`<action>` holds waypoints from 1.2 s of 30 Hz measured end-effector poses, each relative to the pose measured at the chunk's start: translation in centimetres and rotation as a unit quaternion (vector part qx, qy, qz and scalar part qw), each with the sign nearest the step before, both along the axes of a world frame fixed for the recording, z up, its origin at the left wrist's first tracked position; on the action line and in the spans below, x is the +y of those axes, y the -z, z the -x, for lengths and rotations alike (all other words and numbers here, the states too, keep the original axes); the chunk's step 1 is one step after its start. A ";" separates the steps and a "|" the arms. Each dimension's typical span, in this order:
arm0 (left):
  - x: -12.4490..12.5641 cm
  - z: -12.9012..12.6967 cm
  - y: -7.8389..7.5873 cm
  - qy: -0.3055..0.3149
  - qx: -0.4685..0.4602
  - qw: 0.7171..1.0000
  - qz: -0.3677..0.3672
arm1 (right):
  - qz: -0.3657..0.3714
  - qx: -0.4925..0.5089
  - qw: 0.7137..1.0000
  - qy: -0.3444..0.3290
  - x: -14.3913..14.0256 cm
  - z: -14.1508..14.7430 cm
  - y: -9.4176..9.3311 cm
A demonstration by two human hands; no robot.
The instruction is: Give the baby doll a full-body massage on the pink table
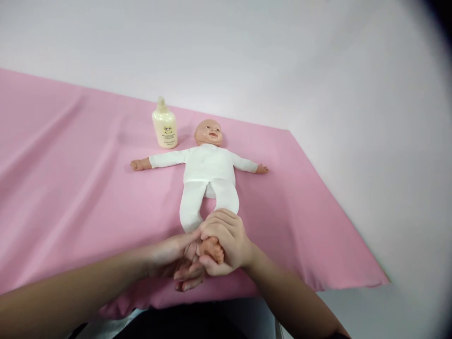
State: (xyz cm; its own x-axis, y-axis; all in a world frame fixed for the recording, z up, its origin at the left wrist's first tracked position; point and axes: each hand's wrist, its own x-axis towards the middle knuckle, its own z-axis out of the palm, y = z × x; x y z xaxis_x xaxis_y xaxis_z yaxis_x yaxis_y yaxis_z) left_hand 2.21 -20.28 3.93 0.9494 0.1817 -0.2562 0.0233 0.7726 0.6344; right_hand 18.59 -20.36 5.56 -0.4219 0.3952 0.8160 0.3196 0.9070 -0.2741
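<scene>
Both hands clasp one foot (212, 248) of the doll (206, 174): right hand (226, 240) wraps over, left hand (176, 261) cups beneath (doll lies lengthwise, head away).

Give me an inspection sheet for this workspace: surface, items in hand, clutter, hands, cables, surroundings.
Surface: pink cloth covering the table, lightly creased.
Items in hand: doll in white clothes, lying face up with arms spread; one doll foot bare and held.
Clutter: cream lotion bottle standing upright beside the doll's head.
Hands: left hand cups the foot from below; right hand wraps over the foot and lower leg.
Cables: nothing seen.
Surroundings: plain white wall behind and to the right.
</scene>
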 end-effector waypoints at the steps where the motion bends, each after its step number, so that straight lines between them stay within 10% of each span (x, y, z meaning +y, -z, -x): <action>1: 0.0 0.0 0.0 0.016 -0.005 1.000 0.005 | 0.004 0.000 1.000 -0.007 0.0 -0.1 0.1; 19: 0.1 -0.3 -1.2 -0.028 -0.011 0.999 0.043 | -0.039 -0.152 0.982 -0.101 -0.1 -0.5 1.2; 36: 0.9 -0.3 -2.1 0.102 0.042 0.994 0.017 | 0.139 -0.112 0.982 -0.065 2.0 -2.1 -0.1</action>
